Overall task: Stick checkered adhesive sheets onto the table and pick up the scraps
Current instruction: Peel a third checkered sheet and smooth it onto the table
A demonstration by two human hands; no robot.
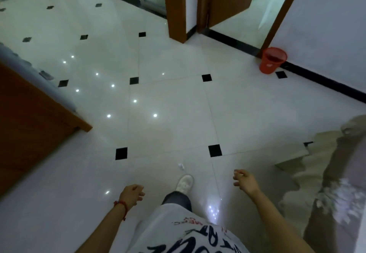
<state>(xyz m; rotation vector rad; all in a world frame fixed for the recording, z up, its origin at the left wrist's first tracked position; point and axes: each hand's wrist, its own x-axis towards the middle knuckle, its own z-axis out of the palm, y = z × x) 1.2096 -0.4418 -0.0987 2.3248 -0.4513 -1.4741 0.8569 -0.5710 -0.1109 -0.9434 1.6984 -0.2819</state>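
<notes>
A small crumpled white scrap (181,166) is seen lying on the pale tiled floor (170,114) in the lower centre of the frame, just ahead of a white shoe (184,183) and apart from both hands. The left hand (131,194) is held low at lower centre-left, fingers loosely curled with nothing in them; a red string bracelet (121,207) is worn at its wrist. The right hand (244,179) is held to the right of the shoe, fingers relaxed and partly spread, also holding nothing. A wooden table (29,122) is recorded at the left edge, its top covered along the far side by a greyish sheet (37,72) whose pattern is too blurred to read. Black inset squares are noted at the floor tile corners. A red mesh wastebasket (272,60) stands against the wall at upper right, beside a wooden door frame (281,11). A blurred beige and white mass (332,183) fills the lower right; it cannot be identified.
</notes>
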